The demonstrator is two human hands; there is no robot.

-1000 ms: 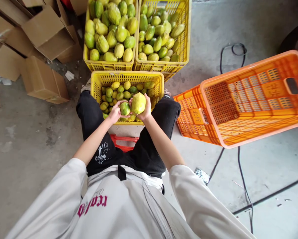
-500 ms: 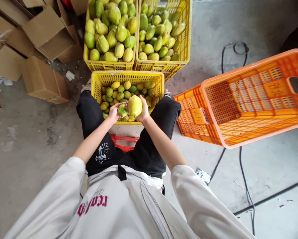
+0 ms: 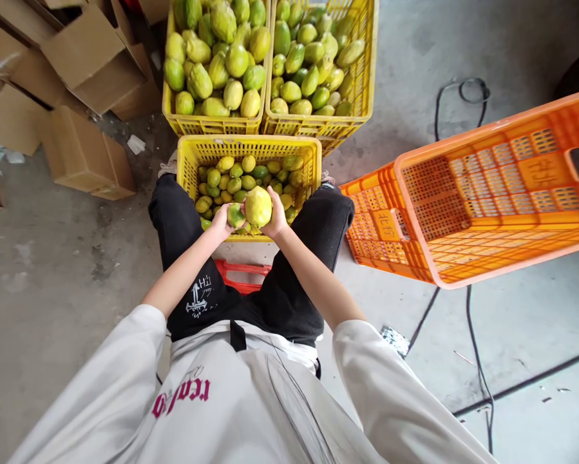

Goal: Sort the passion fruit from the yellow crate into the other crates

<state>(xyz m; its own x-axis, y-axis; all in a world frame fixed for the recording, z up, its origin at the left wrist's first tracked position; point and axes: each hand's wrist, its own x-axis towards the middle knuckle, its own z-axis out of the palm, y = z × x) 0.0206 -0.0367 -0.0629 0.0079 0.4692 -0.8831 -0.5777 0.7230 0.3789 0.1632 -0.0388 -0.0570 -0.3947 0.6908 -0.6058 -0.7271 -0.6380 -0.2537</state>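
Observation:
My right hand [image 3: 275, 222] is wrapped round a large yellow-green fruit [image 3: 258, 205], held over the near edge of a yellow crate [image 3: 250, 146] between my knees. My left hand [image 3: 220, 222] grips a smaller green fruit [image 3: 236, 214], touching the large one. The crate holds several small yellow and green fruits. I sit with black trousers either side of the crate.
Two full yellow crates [image 3: 212, 122] [image 3: 361, 84] of larger fruit stand behind. An orange crate [image 3: 502, 187] lies tilted on another orange crate at the right. Cardboard boxes [image 3: 86, 154] lie at the left. Black cables [image 3: 467, 303] cross the concrete floor. A red stool edge [image 3: 241, 270] shows under me.
Both hands have drawn slightly toward me and to the left with their fruits, and the two fruits now touch.

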